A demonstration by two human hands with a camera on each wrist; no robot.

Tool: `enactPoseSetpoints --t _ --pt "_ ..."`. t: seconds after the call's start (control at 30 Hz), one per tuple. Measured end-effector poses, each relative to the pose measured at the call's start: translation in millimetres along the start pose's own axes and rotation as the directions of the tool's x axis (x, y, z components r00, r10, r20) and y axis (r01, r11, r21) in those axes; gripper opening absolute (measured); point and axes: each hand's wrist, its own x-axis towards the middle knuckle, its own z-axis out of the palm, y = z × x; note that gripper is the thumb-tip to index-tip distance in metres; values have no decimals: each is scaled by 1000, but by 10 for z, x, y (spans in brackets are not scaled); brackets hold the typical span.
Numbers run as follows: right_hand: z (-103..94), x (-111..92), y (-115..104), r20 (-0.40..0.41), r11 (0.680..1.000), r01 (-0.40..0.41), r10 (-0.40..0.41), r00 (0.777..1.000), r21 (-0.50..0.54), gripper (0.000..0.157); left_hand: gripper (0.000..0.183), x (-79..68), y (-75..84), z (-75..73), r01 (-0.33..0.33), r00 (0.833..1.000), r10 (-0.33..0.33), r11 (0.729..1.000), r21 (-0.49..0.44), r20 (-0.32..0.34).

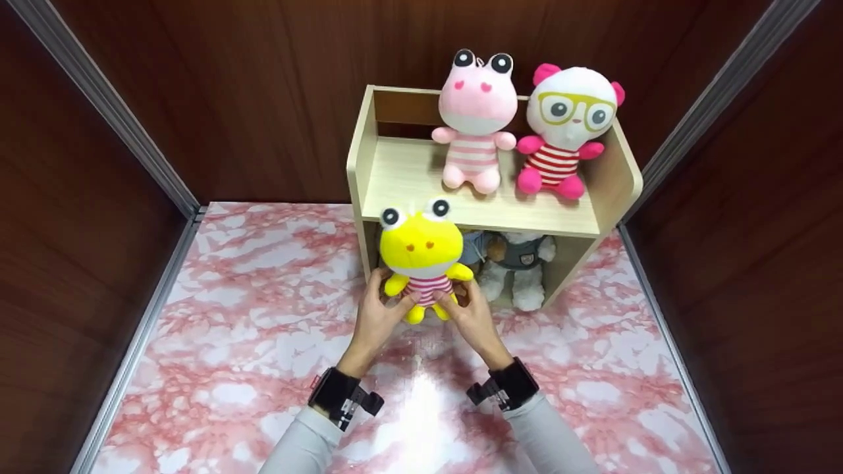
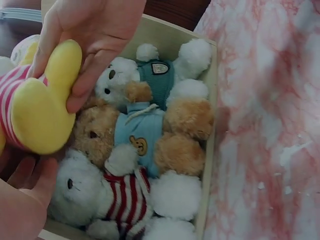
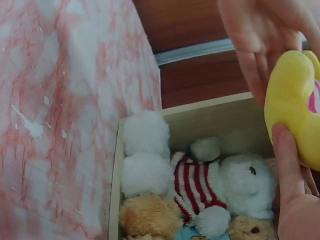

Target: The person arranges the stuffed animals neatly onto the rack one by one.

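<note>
A yellow frog plush toy (image 1: 421, 247) with a pink-striped body is held upright before the left front of a small wooden shelf (image 1: 415, 161). My left hand (image 1: 380, 315) grips one side of its lower body, thumb in front. On the other side my right hand (image 1: 473, 317) holds it the same way. In the left wrist view, the toy's yellow legs (image 2: 42, 117) show between both hands. Behind it, in the lower compartment, lie a white bear in a red-striped sweater (image 2: 127, 195), a brown bear in blue (image 2: 140, 132) and a white bear in a green vest (image 2: 156, 75).
On the upper shelf sit a pink frog plush (image 1: 477, 112) and a white-and-pink panda plush (image 1: 571, 112) with yellow glasses, toward the right. Brown wood-look walls (image 1: 263, 99) enclose the space. The floor (image 1: 263, 316) has a red-and-white marbled surface.
</note>
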Motion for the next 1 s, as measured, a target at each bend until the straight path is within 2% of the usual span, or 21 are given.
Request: enactPoseSetpoints --t 0.13,0.23,0.37,0.47,0.57,0.63,0.7,0.9,1.0 --pt "-10 -14 -49 10 999 -4 4 1000 -47 39 52 31 69 38 -15 998 19 998 67 -59" --pt "-22 -31 -66 -11 992 -6 4 1000 -122 34 46 34 102 57 -22 994 28 998 53 -107" --pt "-32 -9 26 -27 976 10 -16 1000 -216 29 41 26 132 58 -40 985 49 998 57 -163" --pt "-37 41 103 -40 967 61 -73 997 -247 25 40 12 146 43 -72 987 76 997 29 -143" --pt "-40 95 79 -44 960 130 -145 989 -246 19 40 -18 136 10 -102 991 93 990 -97 -97" --pt "-42 142 15 -45 951 175 -193 980 -255 17 43 -45 103 -20 -106 993 94 979 -177 -78" --pt "-47 205 -73 -49 934 218 -242 969 -284 17 45 -60 53 -54 -106 993 91 971 -215 -76" --pt "-31 500 -439 -72 872 293 -347 935 -393 18 38 -62 -132 -173 -107 990 91 983 -149 -110" --pt "12 678 -606 -75 864 306 -363 929 -401 20 34 -55 -205 -229 -102 988 87 988 -116 -127"
